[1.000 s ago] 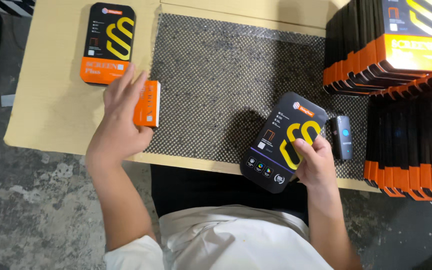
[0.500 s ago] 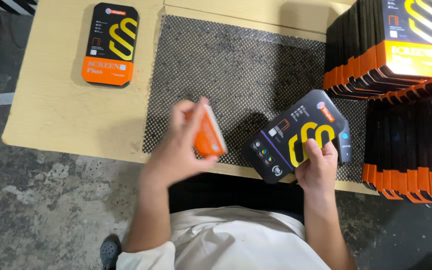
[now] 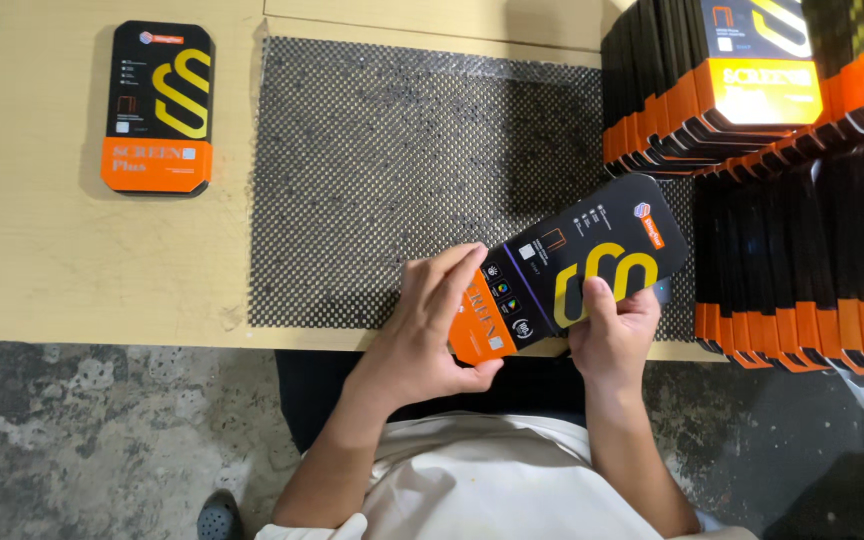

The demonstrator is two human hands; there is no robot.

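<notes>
Both hands hold one flat black package (image 3: 572, 268) with an orange end and a yellow curved emblem, tilted so that its orange end points down toward the person and its black end rises to the upper right, above the near edge of the worktop (image 3: 52, 260). The left hand (image 3: 432, 330) wraps the orange end — its fingers (image 3: 452, 275) are closed along the package's left edge, the thumb pressing from below at the corner. The right hand (image 3: 617, 335) supports the package from underneath at its middle, with the thumb laid across the front just below the yellow emblem and the other fingers hidden behind — so it is gripping too. The package hovers partly over the dark dotted mat (image 3: 402, 150) that covers the centre of the pale wooden worktop. Well apart from the hands, at the far left of the worktop, a second package (image 3: 158, 106) of the same kind lies flat, face up, orange end toward the person. On the right, dense rows of identical packages (image 3: 802, 250) stand on edge, touching one another, with one more package (image 3: 762, 60) lying face up on top of the far row.
</notes>
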